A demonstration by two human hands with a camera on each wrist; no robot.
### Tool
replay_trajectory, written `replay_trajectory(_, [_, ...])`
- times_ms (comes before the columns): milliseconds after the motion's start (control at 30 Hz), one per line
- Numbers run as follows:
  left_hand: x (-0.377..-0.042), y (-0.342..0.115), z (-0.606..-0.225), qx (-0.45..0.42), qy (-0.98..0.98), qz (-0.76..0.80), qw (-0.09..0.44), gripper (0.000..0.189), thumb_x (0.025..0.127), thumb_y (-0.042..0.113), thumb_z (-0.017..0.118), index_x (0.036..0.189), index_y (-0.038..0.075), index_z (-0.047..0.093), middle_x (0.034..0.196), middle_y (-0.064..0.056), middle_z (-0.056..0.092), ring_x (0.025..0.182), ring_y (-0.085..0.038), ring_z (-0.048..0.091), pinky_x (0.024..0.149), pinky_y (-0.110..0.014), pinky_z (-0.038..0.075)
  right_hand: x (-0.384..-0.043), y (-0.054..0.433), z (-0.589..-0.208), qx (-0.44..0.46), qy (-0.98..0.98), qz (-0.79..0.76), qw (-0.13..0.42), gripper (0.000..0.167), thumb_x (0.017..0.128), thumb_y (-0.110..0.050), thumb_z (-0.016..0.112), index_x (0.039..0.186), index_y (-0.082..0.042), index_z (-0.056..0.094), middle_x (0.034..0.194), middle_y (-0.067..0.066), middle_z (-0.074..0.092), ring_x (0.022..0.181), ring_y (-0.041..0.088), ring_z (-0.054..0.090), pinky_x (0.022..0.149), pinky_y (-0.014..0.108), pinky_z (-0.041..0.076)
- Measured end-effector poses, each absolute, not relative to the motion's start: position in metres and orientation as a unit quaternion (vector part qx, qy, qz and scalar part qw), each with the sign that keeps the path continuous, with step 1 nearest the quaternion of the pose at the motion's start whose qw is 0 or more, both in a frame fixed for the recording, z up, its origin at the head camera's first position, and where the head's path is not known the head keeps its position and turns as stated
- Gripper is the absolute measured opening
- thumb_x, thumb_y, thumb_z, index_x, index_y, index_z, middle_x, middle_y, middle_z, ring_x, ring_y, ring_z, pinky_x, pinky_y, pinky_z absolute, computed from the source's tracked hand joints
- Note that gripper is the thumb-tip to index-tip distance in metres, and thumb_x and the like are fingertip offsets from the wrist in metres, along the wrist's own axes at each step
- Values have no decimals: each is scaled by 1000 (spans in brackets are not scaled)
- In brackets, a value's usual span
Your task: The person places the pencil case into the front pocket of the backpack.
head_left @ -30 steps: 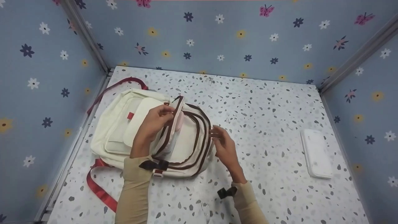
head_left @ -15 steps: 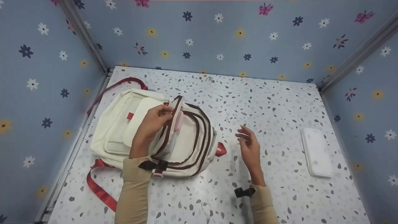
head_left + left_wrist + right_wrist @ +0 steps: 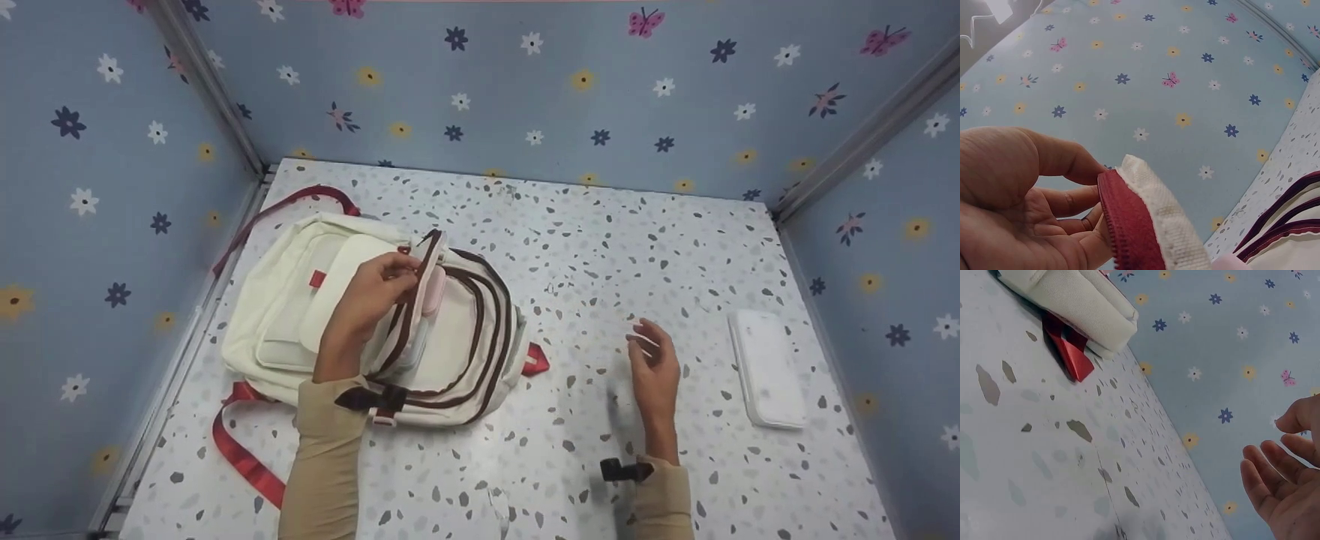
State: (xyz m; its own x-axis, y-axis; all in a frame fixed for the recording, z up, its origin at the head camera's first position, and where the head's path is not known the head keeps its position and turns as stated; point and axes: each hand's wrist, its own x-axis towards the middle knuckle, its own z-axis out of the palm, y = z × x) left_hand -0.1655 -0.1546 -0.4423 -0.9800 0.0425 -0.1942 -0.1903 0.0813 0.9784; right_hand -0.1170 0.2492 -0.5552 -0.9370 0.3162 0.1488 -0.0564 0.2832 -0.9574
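Observation:
A cream backpack point(image 3: 292, 315) with dark red zipper trim lies on the speckled table point(image 3: 600, 247) at the left. My left hand point(image 3: 375, 289) pinches the upper edge of its opened zipper flap point(image 3: 429, 259) and holds it up; in the left wrist view the fingers point(image 3: 1055, 197) grip the red zipper tape and cream edge point(image 3: 1145, 225). My right hand point(image 3: 652, 360) hovers over the table between the backpack and a white case point(image 3: 765, 367), fingers relaxed, holding nothing. The right wrist view shows its empty palm point(image 3: 1286, 489).
Red straps point(image 3: 240, 457) trail from the backpack at front left and back left, and a red tab point(image 3: 534, 361) sticks out on its right side. Blue flowered walls point(image 3: 525, 82) close off the table on three sides.
My right hand has left the backpack's right edge and moved right across the table toward the white case. The left hand still holds the flap in the same place.

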Motion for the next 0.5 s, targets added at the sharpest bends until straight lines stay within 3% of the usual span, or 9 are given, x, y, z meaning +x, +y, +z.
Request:
replay_trajectory(133, [-166, -155, -442, -48, 729, 677, 85, 26, 91, -1, 50, 116, -6, 58, 91, -5, 55, 79, -11, 57, 70, -23, 53, -114, 263, -556, -112, -786, 587, 159, 44, 94, -20, 60, 135, -10, 50, 128, 9, 57, 116, 21, 56, 100, 31, 44])
replay_trajectory(500, [-164, -156, -441, -38, 735, 672, 84, 27, 93, -1, 49, 118, -8, 56, 94, -7, 54, 79, -11, 57, 70, -22, 53, -103, 298, -568, -176, -788, 563, 175, 49, 93, -19, 61, 139, -13, 45, 136, 8, 50, 125, 25, 49, 105, 36, 40])
